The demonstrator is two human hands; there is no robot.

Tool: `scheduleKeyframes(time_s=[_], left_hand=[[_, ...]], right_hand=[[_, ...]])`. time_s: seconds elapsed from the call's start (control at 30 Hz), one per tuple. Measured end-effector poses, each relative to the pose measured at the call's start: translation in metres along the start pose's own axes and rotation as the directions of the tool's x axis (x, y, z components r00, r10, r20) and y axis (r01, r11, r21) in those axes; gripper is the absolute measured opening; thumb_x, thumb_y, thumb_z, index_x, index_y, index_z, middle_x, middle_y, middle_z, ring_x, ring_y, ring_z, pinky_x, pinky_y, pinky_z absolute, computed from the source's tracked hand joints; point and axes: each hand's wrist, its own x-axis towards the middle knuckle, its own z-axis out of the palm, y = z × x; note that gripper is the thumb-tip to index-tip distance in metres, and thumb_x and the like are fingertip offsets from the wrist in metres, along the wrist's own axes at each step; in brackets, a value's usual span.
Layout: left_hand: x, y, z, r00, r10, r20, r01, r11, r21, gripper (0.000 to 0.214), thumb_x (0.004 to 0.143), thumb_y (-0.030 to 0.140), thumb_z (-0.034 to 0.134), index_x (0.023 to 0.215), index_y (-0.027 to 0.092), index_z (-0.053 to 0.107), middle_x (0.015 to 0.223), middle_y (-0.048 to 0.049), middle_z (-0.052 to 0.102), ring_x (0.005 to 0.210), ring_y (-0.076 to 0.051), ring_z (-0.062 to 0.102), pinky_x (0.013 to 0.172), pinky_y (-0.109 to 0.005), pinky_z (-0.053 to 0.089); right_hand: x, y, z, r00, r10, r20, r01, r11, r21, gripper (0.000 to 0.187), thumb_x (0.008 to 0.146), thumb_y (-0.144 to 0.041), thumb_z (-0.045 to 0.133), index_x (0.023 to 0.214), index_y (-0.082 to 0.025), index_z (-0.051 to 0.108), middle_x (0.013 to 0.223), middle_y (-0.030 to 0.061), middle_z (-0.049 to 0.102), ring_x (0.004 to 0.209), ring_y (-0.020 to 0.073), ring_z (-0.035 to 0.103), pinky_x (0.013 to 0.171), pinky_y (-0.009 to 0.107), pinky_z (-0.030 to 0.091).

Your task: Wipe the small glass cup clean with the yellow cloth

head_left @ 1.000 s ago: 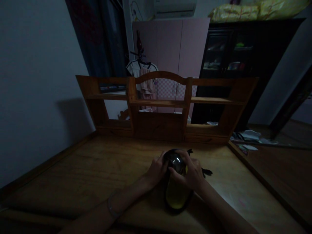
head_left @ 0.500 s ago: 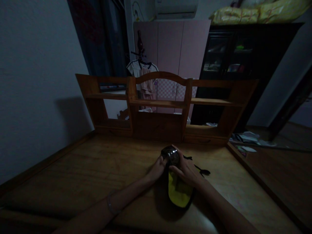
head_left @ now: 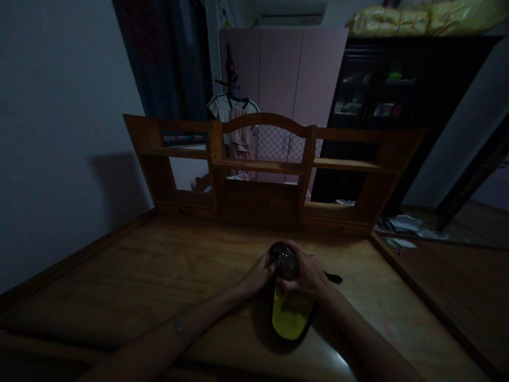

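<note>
A shiny dark rounded thing (head_left: 288, 264), glossy like glass or polished metal, sits between my two hands; its exact kind is hard to make out in the dim light. From the left, my left hand (head_left: 260, 273) has its fingers closed on its near left side. My right hand (head_left: 310, 273) wraps round its right side, thumb in front. Just below the hands lies a flat yellow piece with a black rim and a rounded end (head_left: 292, 318), its upper part hidden. A black spoon-shaped end (head_left: 334, 278) sticks out past my right hand.
The wooden desk top (head_left: 178, 265) has a wooden shelf unit (head_left: 258, 167) along its back edge and a wall (head_left: 71, 132) at the left. Beyond stand a pink wardrobe (head_left: 278, 69), hanging clothes (head_left: 238, 122) and a dark cabinet (head_left: 421, 95).
Both hands and the shiny rounded thing have moved slightly right and nearer. My right hand now covers more of the black parts behind it. The view has shifted a little.
</note>
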Motion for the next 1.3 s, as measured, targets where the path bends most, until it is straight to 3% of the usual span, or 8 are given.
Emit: scheduleKeyframes(time_s=[0.17, 0.37, 0.57, 0.73, 0.9, 1.03, 1.13, 1.3], left_hand=[[-0.006, 0.007, 0.003, 1.0, 0.007, 0.025, -0.009, 0.997, 0.072, 0.038, 0.094, 0.038, 0.048, 0.124, 0.016, 0.053, 0.122, -0.0082, 0.063, 0.113, -0.023, 0.059, 0.098, -0.036, 0.047], [-0.011, 0.021, 0.001, 0.985, 0.174, -0.018, -0.158, 0.929, 0.335, 0.036, 0.093, 0.029, 0.046, 0.127, 0.018, 0.048, 0.122, -0.008, 0.062, 0.112, -0.021, 0.058, 0.099, -0.034, 0.044], [-0.01, 0.037, -0.003, 0.987, 0.158, -0.025, -0.133, 0.897, 0.421, 0.033, 0.096, 0.038, 0.043, 0.123, 0.021, 0.054, 0.115, -0.007, 0.066, 0.103, -0.021, 0.063, 0.089, -0.029, 0.047], [-0.007, 0.037, -0.012, 0.993, 0.115, 0.016, -0.104, 0.823, 0.558, 0.029, 0.095, 0.033, 0.045, 0.117, 0.024, 0.061, 0.105, -0.0049, 0.071, 0.093, -0.021, 0.066, 0.079, -0.026, 0.046], [-0.003, 0.023, -0.016, 0.99, 0.093, -0.106, -0.016, 0.822, 0.569, 0.036, 0.095, 0.043, 0.044, 0.101, 0.017, 0.068, 0.091, -0.0078, 0.072, 0.083, -0.023, 0.066, 0.072, -0.027, 0.045], [0.003, 0.01, -0.016, 0.987, 0.031, -0.155, 0.032, 0.921, 0.389, 0.048, 0.092, 0.055, 0.044, 0.099, 0.013, 0.068, 0.092, -0.009, 0.072, 0.085, -0.025, 0.065, 0.071, -0.028, 0.046], [0.007, 0.001, -0.018, 0.992, 0.008, -0.126, 0.035, 0.941, 0.337, 0.052, 0.093, 0.055, 0.04, 0.105, 0.012, 0.066, 0.099, -0.0095, 0.072, 0.089, -0.025, 0.065, 0.075, -0.029, 0.048], [0.003, -0.003, -0.018, 0.997, 0.033, -0.072, -0.006, 0.937, 0.35, 0.05, 0.09, 0.055, 0.047, 0.11, 0.013, 0.065, 0.102, -0.0091, 0.071, 0.092, -0.025, 0.065, 0.082, -0.031, 0.047]], right_hand=[[-0.003, -0.004, -0.007, 1.0, 0.005, -0.008, -0.005, 0.996, 0.085, 0.083, 0.066, -0.04, 0.074, 0.136, -0.021, 0.033, 0.095, 0.0069, 0.071, 0.079, 0.0257, 0.07, 0.068, 0.033, 0.052], [-0.004, -0.008, -0.002, 1.0, 0.022, -0.015, -0.017, 0.967, 0.256, 0.068, 0.068, -0.034, 0.071, 0.128, -0.023, 0.04, 0.107, 0.007, 0.066, 0.09, 0.0242, 0.066, 0.079, 0.034, 0.052], [-0.004, -0.006, 0.007, 0.996, 0.09, -0.015, -0.075, 0.899, 0.431, 0.059, 0.074, -0.04, 0.067, 0.125, -0.02, 0.043, 0.108, 0.0077, 0.065, 0.092, 0.024, 0.064, 0.082, 0.034, 0.05], [-0.003, -0.004, 0.009, 0.988, 0.151, 0.018, -0.136, 0.825, 0.549, 0.047, 0.082, -0.045, 0.061, 0.122, -0.022, 0.05, 0.113, 0.0062, 0.064, 0.102, 0.0245, 0.061, 0.088, 0.034, 0.048], [0.002, -0.01, 0.008, 0.971, 0.238, -0.002, -0.185, 0.762, 0.621, 0.04, 0.087, -0.044, 0.058, 0.121, -0.024, 0.051, 0.115, 0.0052, 0.063, 0.105, 0.0235, 0.06, 0.092, 0.036, 0.047], [0.005, -0.02, 0.001, 0.986, 0.152, 0.063, -0.154, 0.708, 0.69, 0.068, 0.079, -0.037, 0.07, 0.137, -0.029, 0.035, 0.12, 0.0056, 0.062, 0.104, 0.0225, 0.063, 0.089, 0.035, 0.051], [0.003, -0.021, 0.001, 0.988, 0.124, 0.092, -0.155, 0.782, 0.604, 0.089, 0.072, -0.031, 0.077, 0.144, -0.03, 0.025, 0.114, 0.0055, 0.065, 0.096, 0.0227, 0.066, 0.085, 0.035, 0.053], [0.0, -0.008, 0.011, 0.991, 0.124, 0.058, -0.136, 0.902, 0.409, 0.092, 0.066, -0.028, 0.079, 0.141, -0.029, 0.026, 0.107, 0.006, 0.067, 0.082, 0.0232, 0.069, 0.077, 0.035, 0.054]])
